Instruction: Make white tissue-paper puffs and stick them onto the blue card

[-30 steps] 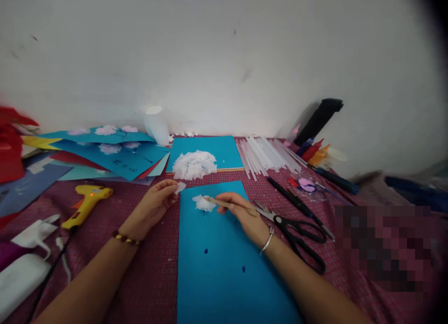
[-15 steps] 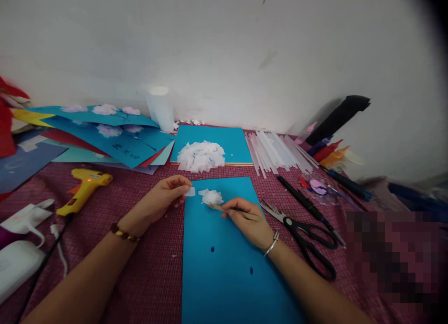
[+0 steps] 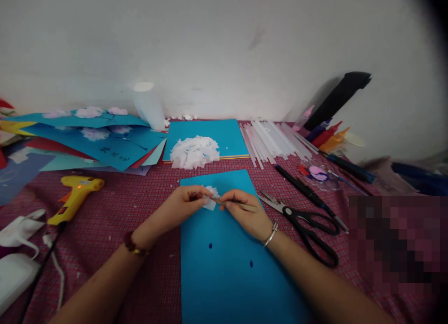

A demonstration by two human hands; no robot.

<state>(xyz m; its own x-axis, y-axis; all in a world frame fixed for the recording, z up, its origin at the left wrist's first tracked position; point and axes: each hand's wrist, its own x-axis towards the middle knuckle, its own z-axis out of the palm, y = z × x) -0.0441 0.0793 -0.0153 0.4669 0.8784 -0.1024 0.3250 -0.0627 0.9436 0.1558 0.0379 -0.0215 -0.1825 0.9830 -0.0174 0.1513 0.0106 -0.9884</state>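
My left hand (image 3: 192,200) pinches a small white paper square (image 3: 210,204) over the upper part of a blue sheet (image 3: 224,286). A thin wooden stick (image 3: 241,206) is gripped in my right hand (image 3: 245,214), its tip meeting the paper square. Just behind the fingertips, a tuft of white paper pieces (image 3: 214,191) sits on the sheet, partly hidden by my left hand. Two dark blue dots mark the sheet lower down.
A heap of white paper squares (image 3: 194,152) lies on stacked blue sheets (image 3: 224,130). Scissors (image 3: 304,223), a black pen (image 3: 297,188) and glue sticks (image 3: 273,139) are on the right. To the left are a yellow glue gun (image 3: 75,195) and decorated blue cards (image 3: 119,149).
My left hand has moved right with the paper square, bringing it to the stick's tip. The view has shifted slightly, and the tuft is now partly covered.
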